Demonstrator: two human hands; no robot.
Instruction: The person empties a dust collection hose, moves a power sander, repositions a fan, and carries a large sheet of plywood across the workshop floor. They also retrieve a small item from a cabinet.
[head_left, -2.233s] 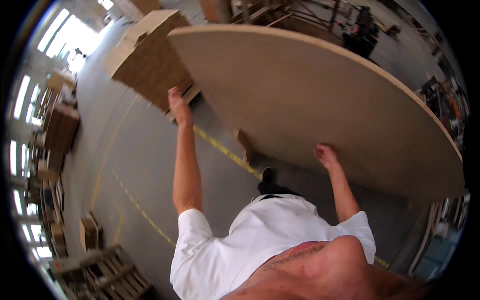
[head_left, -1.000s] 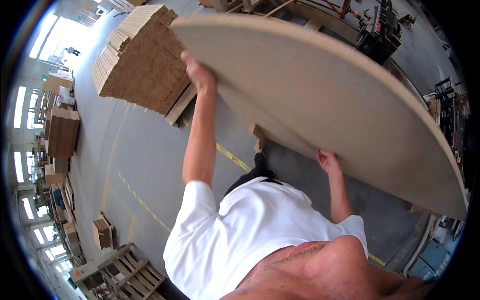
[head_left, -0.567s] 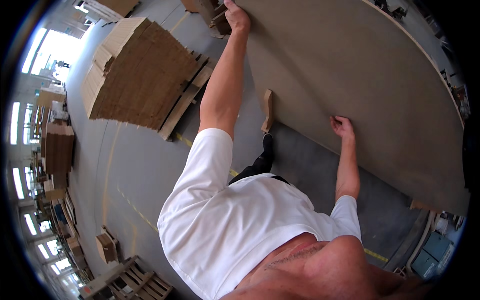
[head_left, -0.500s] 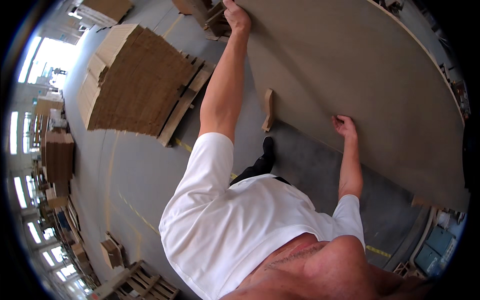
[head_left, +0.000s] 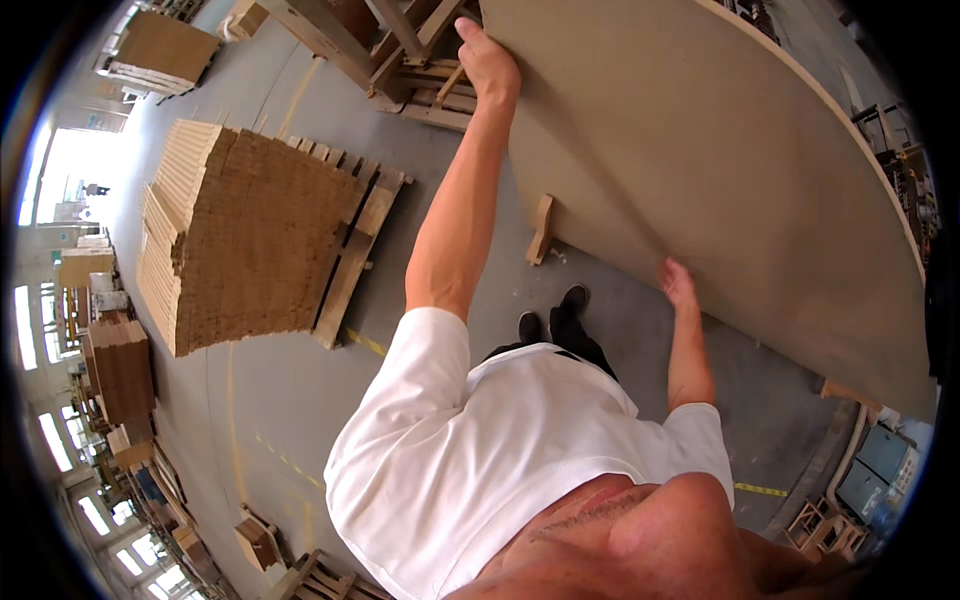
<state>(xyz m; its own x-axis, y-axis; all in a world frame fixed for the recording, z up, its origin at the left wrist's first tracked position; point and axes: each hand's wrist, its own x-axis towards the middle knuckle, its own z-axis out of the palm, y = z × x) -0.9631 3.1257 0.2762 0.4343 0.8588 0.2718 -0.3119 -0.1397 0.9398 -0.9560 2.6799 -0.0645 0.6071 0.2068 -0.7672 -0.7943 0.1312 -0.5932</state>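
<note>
A large flat grey-brown board [head_left: 700, 150], tilted, fills the upper right. At its left edge my left hand [head_left: 488, 65] is closed round the rim, arm stretched far out; some of its fingers are hidden. My right hand [head_left: 680, 284] lies by the lower edge with its fingers extended and not wrapped round anything. Whether it touches the board's face I cannot tell. Beneath the lower left corner a small curved wooden block [head_left: 541, 230] shows.
To the left, a tall stack of brown panels [head_left: 255, 240] rests on a wooden pallet [head_left: 360, 255]. Wooden frames [head_left: 430, 90] stand by my left hand. More stacks [head_left: 120, 370] line the far left. Lower right are a grey-blue cabinet [head_left: 878, 470] and a wooden crate [head_left: 825, 525].
My view has shifted, so the panel stack sits lower and further left. Both my feet now show. My right hand is nearer the board's lower edge, its fingers straighter; my left hand stays at the rim.
</note>
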